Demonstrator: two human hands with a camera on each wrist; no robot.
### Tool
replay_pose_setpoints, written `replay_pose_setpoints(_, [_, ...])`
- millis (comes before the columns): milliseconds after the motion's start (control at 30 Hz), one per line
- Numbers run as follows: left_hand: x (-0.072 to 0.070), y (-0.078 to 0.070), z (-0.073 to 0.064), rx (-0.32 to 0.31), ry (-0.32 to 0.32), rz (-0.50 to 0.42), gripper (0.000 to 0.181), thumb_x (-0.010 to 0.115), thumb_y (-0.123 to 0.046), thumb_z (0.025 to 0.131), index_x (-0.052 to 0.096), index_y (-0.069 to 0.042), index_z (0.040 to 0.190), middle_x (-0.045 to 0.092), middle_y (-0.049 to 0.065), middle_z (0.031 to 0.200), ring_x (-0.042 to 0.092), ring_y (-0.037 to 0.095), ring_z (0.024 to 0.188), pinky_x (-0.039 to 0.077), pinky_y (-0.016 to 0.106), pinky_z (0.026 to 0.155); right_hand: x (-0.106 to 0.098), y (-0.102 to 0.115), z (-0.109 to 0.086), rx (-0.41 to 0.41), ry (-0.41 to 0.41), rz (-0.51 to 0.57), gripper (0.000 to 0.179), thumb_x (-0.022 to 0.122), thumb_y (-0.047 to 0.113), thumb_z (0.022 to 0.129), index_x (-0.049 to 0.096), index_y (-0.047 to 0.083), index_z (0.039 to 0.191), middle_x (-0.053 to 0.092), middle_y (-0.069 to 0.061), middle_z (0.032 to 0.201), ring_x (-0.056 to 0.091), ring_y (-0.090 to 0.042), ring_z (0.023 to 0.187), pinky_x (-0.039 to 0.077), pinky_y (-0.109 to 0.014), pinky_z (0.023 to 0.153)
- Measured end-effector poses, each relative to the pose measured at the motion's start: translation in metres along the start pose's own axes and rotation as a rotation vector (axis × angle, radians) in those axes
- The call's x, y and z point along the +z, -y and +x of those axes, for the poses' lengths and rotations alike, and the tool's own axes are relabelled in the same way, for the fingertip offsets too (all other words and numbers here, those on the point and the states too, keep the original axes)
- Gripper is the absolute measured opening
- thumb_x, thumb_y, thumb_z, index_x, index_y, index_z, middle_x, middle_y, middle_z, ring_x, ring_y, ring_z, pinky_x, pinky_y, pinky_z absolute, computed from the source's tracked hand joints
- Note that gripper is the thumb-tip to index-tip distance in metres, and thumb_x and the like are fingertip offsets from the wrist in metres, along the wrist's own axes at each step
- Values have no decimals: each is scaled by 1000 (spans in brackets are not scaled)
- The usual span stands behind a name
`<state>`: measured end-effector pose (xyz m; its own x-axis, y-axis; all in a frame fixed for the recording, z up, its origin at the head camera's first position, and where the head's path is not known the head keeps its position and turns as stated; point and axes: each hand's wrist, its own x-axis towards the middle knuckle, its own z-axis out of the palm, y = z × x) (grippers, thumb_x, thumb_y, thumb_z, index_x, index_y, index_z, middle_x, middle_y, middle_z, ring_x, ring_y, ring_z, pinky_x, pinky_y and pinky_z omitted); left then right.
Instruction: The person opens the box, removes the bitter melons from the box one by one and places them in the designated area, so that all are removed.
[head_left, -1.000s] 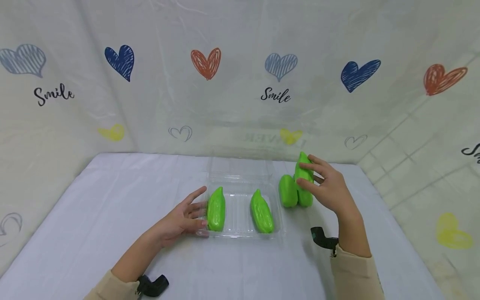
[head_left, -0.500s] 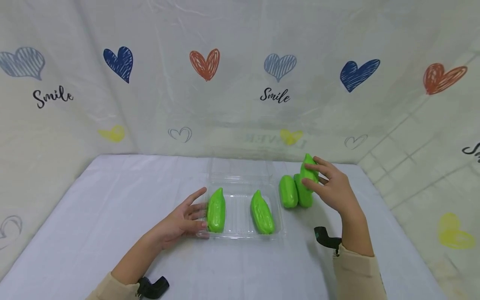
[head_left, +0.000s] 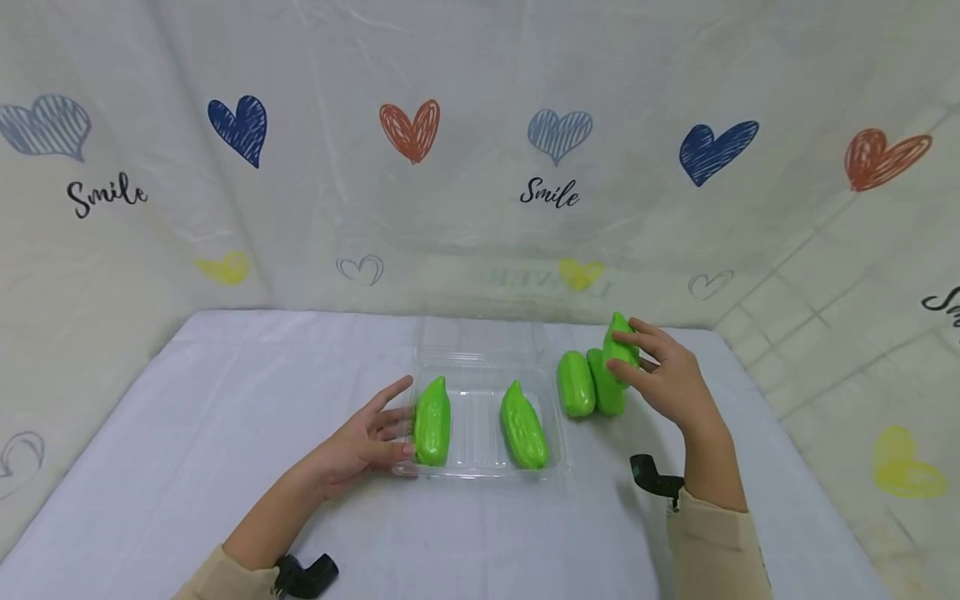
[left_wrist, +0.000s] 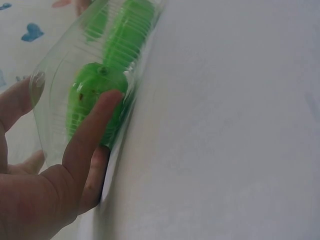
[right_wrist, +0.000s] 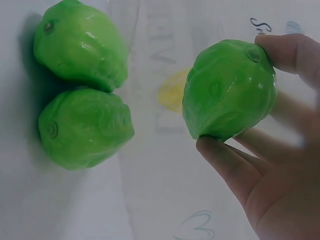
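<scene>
We see the clear plastic tray (head_left: 480, 454) near the middle of the table (head_left: 187, 467), holding two green gourds (head_left: 432, 421), one along its left wall and one (head_left: 523, 424) toward its right. Our left hand (head_left: 360, 442) rests with straight fingers against the tray's left wall. Our right hand (head_left: 663, 375) pinches a third gourd (head_left: 619, 346) lifted above two more (head_left: 576, 383) lying on the table by the tray's right side.

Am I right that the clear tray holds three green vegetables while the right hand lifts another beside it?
Not quite: the clear tray holds two green vegetables, as the head view shows. The right hand does lift another beside it.
</scene>
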<state>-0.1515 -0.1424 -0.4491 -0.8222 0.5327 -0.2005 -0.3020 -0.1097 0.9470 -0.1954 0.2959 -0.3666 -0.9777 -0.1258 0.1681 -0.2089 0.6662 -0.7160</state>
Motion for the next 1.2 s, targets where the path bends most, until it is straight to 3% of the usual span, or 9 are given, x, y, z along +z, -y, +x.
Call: replay_pose_setpoints(1200, [-2,2,1,4,11,-4,102,73,-1,87,9,-32,161,11,22,163,21,46,148,54,56,92,-3,-35,3,60,5,8,49,64,23,97,55,4,141,32,-14,160,30,-42,146,38,-60,110])
